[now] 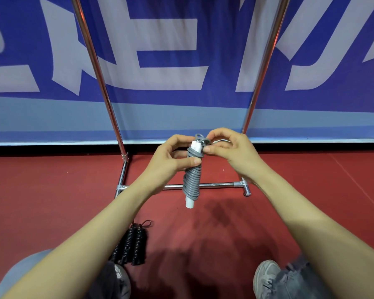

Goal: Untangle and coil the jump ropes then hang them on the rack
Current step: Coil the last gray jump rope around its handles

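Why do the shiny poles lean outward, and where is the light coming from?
Head view: the wide-angle lens splays the chrome rack poles, which carry bright glare streaks; soft shadows of the left hand, right hand and grey coiled jump rope fall on the red floor beneath them, suggesting overhead light.

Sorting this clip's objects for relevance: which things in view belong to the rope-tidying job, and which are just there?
Part of the job:
- grey jump rope, wound round its white handles, held by the left hand and right hand
- black jump rope, coiled, set down
- metal rack

Just there:
- blue banner
- red floor
- grey shoe
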